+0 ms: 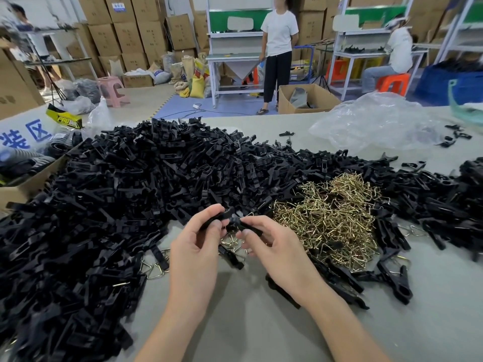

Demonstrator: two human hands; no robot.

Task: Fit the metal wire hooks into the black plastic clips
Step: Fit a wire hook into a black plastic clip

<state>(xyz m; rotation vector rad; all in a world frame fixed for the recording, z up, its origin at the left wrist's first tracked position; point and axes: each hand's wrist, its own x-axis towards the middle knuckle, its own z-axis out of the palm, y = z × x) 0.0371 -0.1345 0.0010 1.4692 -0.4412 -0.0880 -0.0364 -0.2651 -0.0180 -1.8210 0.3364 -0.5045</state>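
Observation:
My left hand (198, 244) and my right hand (271, 246) meet above the table, both pinching one black plastic clip (232, 220) between fingertips. Whether a wire hook sits in that clip is hidden by my fingers. A heap of brass-coloured metal wire hooks (329, 220) lies just right of my hands. A huge mound of loose black clips (117, 192) fills the left and far side of the table. Several clips with hooks fitted (392, 278) lie at the right, and a few more (154, 267) at the left.
The grey table (248, 322) is bare in front of me. A crumpled clear plastic bag (379, 124) lies at the far right. An open cardboard box (23, 184) stands at the left edge. Beyond the table a person stands and another sits at workbenches.

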